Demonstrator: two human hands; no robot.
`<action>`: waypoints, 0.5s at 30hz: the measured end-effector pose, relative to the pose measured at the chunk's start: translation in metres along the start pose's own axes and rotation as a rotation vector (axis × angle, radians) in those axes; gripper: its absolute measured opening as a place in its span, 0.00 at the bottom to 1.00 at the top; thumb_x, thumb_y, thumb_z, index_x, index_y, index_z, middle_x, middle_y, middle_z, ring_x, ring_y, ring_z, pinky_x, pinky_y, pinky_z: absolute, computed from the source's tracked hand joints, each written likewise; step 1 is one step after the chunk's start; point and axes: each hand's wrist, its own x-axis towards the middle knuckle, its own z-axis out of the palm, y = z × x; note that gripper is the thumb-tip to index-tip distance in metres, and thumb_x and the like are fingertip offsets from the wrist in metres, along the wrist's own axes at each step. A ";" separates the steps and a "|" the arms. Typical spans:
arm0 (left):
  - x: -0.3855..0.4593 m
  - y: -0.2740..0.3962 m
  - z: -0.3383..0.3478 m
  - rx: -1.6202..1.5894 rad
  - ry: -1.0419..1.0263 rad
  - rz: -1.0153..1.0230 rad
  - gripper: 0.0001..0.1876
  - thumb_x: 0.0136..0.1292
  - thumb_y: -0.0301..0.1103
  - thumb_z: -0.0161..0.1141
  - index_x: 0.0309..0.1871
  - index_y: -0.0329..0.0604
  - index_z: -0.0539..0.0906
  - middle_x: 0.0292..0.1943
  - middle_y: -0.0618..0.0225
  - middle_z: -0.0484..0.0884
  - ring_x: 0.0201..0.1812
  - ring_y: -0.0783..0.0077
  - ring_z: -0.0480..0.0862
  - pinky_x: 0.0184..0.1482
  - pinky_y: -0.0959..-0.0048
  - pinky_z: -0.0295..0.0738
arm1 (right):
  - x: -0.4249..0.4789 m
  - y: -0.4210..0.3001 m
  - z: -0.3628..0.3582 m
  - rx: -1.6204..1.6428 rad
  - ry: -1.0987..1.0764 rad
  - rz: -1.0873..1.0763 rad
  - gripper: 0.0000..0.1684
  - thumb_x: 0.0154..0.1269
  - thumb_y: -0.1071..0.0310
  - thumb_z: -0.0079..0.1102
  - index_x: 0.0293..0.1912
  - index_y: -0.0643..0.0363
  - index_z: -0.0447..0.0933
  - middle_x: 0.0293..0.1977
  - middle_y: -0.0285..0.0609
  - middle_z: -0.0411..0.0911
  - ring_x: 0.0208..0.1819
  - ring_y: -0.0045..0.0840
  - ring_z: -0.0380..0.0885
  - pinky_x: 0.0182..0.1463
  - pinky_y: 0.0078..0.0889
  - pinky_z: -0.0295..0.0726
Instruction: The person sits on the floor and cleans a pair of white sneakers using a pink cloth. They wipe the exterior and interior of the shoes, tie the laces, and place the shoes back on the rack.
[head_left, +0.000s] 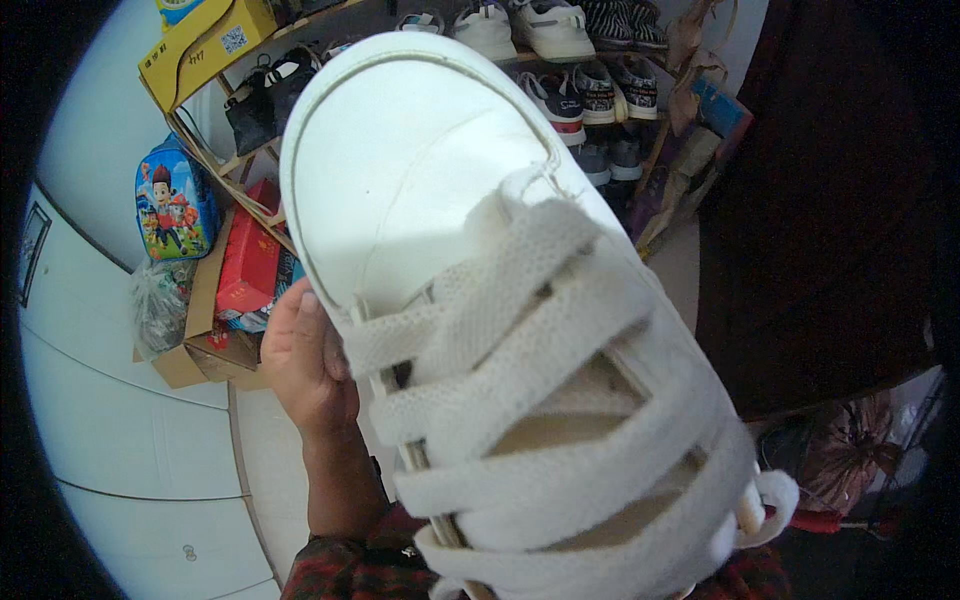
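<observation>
A white lace-up sneaker (420, 180) fills the middle of the view, very close to the camera. Its rounded toe points up and slightly left. Wide, flat white laces (547, 375) cross over its opening, and a loose loop (780, 510) sticks out at the lower right. At the shoe's left edge is my left hand (307, 360), thumb raised and fingers curled. The shoe hides part of that hand, so its grip cannot be made out. My right hand is out of view, perhaps behind the shoe.
Behind stands a shoe rack (615, 120) with several pairs of shoes. A yellow box (206, 49) tops its left end. Lower left are a blue cartoon backpack (172, 202), a cardboard carton (202, 360), a red box (247, 262) and a plastic bag (159, 307). A dark panel (810, 225) stands right.
</observation>
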 end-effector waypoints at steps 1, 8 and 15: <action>-0.001 -0.002 -0.007 -0.015 -0.066 0.031 0.14 0.66 0.30 0.50 0.49 0.29 0.73 0.21 0.74 0.73 0.17 0.87 0.64 0.21 0.87 0.58 | -0.001 0.002 -0.001 -0.001 0.004 -0.022 0.54 0.52 0.47 0.58 0.67 0.69 0.44 0.63 0.54 0.58 0.62 0.29 0.63 0.63 0.29 0.61; -0.009 0.010 -0.005 0.099 -0.224 0.330 0.25 0.55 0.39 0.64 0.51 0.32 0.73 0.44 0.61 0.72 0.47 0.69 0.72 0.49 0.73 0.67 | 0.011 0.023 -0.051 0.151 -0.021 -0.046 0.36 0.66 0.46 0.42 0.61 0.68 0.60 0.56 0.55 0.68 0.56 0.34 0.71 0.59 0.36 0.70; -0.008 0.032 0.045 0.774 -0.542 0.659 0.25 0.40 0.41 0.74 0.40 0.44 0.75 0.61 0.45 0.60 0.61 0.47 0.61 0.63 0.53 0.51 | 0.036 0.029 -0.041 0.076 0.091 -0.122 0.33 0.69 0.49 0.36 0.64 0.61 0.56 0.59 0.52 0.65 0.59 0.39 0.67 0.63 0.44 0.65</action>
